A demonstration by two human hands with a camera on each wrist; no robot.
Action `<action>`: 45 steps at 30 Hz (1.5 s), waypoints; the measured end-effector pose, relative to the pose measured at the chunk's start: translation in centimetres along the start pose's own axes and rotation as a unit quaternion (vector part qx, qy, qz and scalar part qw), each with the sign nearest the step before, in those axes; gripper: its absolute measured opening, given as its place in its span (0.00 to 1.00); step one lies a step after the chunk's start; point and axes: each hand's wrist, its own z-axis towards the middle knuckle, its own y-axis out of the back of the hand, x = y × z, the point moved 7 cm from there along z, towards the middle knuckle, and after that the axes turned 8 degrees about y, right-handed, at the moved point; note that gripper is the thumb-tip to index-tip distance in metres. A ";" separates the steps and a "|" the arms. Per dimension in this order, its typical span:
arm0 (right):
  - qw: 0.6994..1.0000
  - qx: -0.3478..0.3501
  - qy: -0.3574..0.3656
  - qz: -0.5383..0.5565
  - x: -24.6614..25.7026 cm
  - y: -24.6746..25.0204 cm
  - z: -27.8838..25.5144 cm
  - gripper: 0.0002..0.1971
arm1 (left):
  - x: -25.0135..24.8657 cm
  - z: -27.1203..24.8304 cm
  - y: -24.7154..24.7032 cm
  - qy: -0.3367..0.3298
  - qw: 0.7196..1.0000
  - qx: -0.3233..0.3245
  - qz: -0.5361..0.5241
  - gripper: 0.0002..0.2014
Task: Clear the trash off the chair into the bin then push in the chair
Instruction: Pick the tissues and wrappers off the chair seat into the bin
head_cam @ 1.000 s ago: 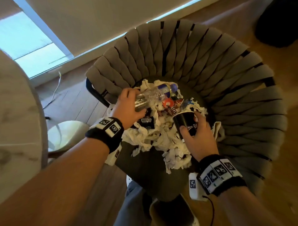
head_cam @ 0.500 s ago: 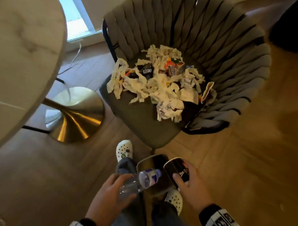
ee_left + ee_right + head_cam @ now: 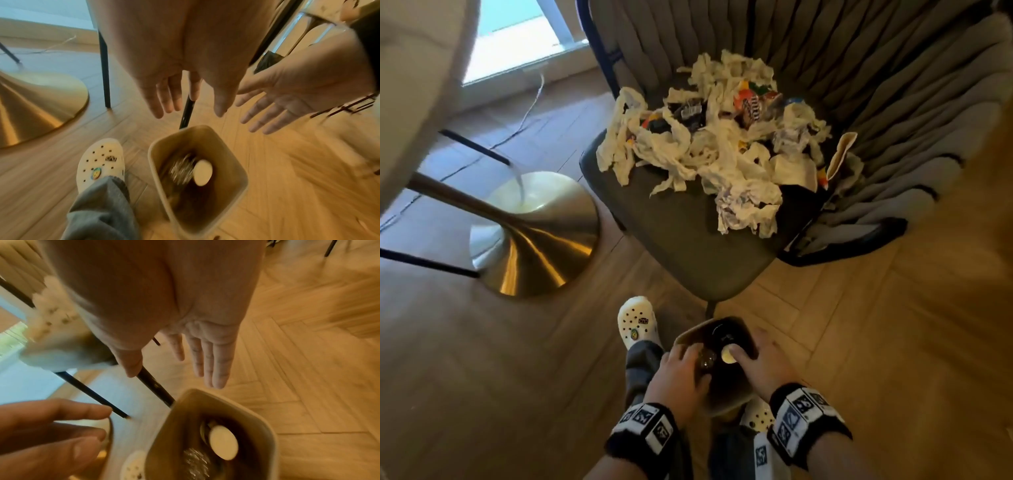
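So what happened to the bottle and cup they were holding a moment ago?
Both were let go: the plastic bottle and the black paper cup now lie in the bin. The left hand and right hand hover open above it. The crumpled tissues and wrappers stayed on the chair.

A home dining area, seen from above. The floor point(image 3: 893, 325) is light wood laid in a herringbone pattern. A round pale table point(image 3: 417, 85) stands on a single brass pedestal base point(image 3: 534, 236). Beside it sits an upholstered chair point(image 3: 893, 113) with a woven strap back and thin black legs. A floor-level window point(image 3: 517, 41) lets in daylight, and a thin cable point(image 3: 530, 102) trails across the floor near it.
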 end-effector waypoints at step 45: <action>0.915 -0.351 0.142 0.140 22.4 20.7 0.4 0.07 | -13.4 8.0 34.4 -0.119 0.946 -0.162 -0.254 0.26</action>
